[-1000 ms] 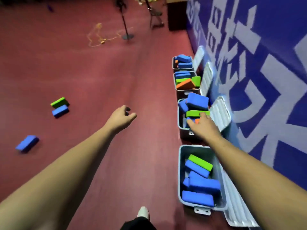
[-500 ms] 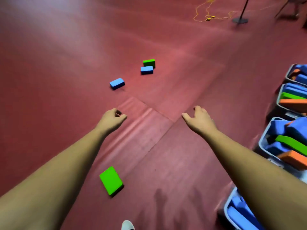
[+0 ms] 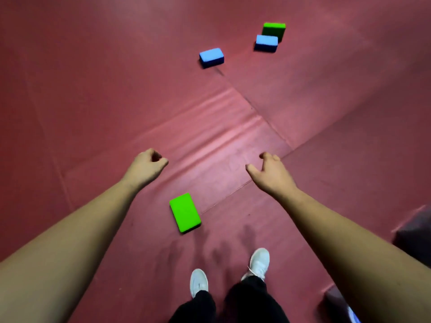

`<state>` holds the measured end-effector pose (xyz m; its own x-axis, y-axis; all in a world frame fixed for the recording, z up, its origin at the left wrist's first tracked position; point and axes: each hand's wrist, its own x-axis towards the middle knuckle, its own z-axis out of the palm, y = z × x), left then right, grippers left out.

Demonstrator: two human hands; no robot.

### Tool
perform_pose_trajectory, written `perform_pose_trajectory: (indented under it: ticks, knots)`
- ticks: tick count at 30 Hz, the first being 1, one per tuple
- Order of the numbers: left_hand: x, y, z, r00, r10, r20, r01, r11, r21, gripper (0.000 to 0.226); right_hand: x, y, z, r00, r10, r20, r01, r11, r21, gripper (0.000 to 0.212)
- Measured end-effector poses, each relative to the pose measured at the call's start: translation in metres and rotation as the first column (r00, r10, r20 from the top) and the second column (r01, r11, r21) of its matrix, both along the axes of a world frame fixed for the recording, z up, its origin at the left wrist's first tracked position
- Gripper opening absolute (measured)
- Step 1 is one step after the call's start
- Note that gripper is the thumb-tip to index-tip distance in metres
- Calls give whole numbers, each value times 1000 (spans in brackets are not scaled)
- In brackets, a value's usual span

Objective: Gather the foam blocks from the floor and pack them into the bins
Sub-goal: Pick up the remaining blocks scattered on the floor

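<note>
A green foam block lies flat on the red floor just ahead of my feet, between my two forearms. Farther off sit a blue block, a second blue block and, right behind it, another green block. My left hand hangs above the floor with fingers loosely curled, holding nothing. My right hand is spread and relaxed, also empty. Both hands are well above and beyond the near green block. The bins are almost out of view.
The red floor mat has seams and ripples running diagonally under my hands. My white shoes stand at the bottom. A dark bin edge shows blurred at the right margin.
I have turned away from the bins by the wall toward the open floor. My right hand left the bin empty. The near green block and the far blocks now lie closer to centre.
</note>
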<state>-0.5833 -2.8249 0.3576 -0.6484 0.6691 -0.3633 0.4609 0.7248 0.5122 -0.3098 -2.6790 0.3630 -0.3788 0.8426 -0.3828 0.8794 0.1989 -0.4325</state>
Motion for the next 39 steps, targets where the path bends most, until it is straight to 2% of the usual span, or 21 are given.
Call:
perform_pose_trajectory:
  ticks: [5,9,15,18,21,24,26,27,29,30,33,34,36,38,39]
  knots:
    - [-40,-14,-117,993,104,64,-96,988,-121,27,-69,34,-104,977,199,70,-195,979,-64,57]
    - [-60,-29,-219,967,230,113,-210,964,-164,21,-125,51,-207,931,355,89,-343,930,-131,54]
    - [-70,-54,-434,921,330,205,-273,926,-261,19,-178,7,-419,858,511,54,-484,839,-249,49]
    - [-65,-73,-555,894,359,267,-286,918,-274,32,-187,-23,-542,851,520,74,-471,817,-334,44]
    - [-66,-95,-662,862,398,314,-294,897,-331,23,-197,-51,-654,876,474,92,-400,818,-414,40]
    - [-70,-116,-750,799,461,386,-332,873,-358,26,-206,-74,-740,933,347,96,-265,843,-468,35]
    - [-71,-124,-793,724,508,467,-359,855,-373,31,-213,-86,-781,975,211,74,-142,839,-525,33]
    - [-69,-125,-806,644,550,531,-397,834,-382,32,-215,-91,-796,989,126,71,-64,821,-568,33]
    - [-63,-121,-814,418,626,659,-514,761,-397,27,-220,-96,-814,997,-22,74,63,780,-622,35]
    - [-61,-119,-812,363,624,692,-555,741,-378,22,-221,-97,-817,995,-67,70,96,761,-641,35]
    - [-65,-121,-785,457,592,664,-663,724,-190,17,-227,-95,-788,989,-148,2,114,750,-652,41]
    - [-69,-122,-766,458,592,662,-699,701,-144,17,-229,-92,-767,984,-177,-28,118,758,-641,44]
    - [-79,-119,-710,470,565,678,-724,686,-70,17,-241,-83,-706,961,-267,-72,156,739,-656,50]
    - [-95,-110,-643,485,497,719,-726,688,14,9,-259,-71,-631,925,-355,-134,153,673,-724,53]
    - [-106,-104,-605,482,472,738,-724,689,32,14,-269,-62,-589,912,-374,-170,131,657,-743,51]
